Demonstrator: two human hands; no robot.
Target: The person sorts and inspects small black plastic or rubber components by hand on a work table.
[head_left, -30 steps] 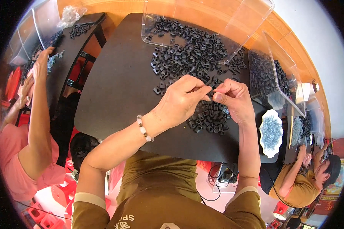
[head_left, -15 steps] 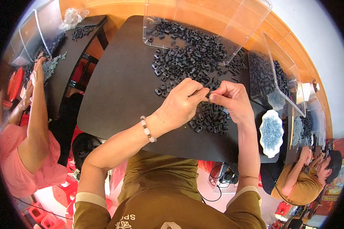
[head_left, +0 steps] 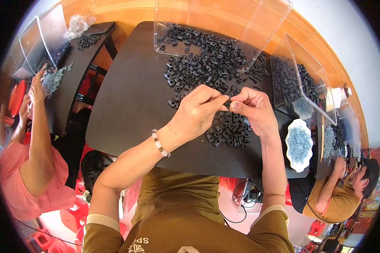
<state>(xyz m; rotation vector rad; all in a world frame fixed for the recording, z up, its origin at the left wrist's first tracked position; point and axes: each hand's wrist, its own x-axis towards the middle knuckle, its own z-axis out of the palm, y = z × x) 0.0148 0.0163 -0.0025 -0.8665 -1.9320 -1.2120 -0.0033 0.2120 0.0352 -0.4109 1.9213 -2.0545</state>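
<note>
My left hand, a bead bracelet at its wrist, and my right hand meet fingertip to fingertip over the table. Both are closed in a pinch on a small black part, mostly hidden by the fingers. Just beneath them lies a small pile of black hollow plastic pieces. Beyond the hands spreads a larger heap of the same black pieces. To the right of my right forearm, a white scalloped dish holds many tiny grey-blue parts.
A clear plastic bin lies tipped at the back, black pieces spilling from it. Another clear bin full of black pieces stands at the right. Thin black parts lie between them. One person works at the left, another at the right.
My hands stay pinched together at nearly the same spot. The whole view has shifted slightly. The person at the left has moved their hands a little.
</note>
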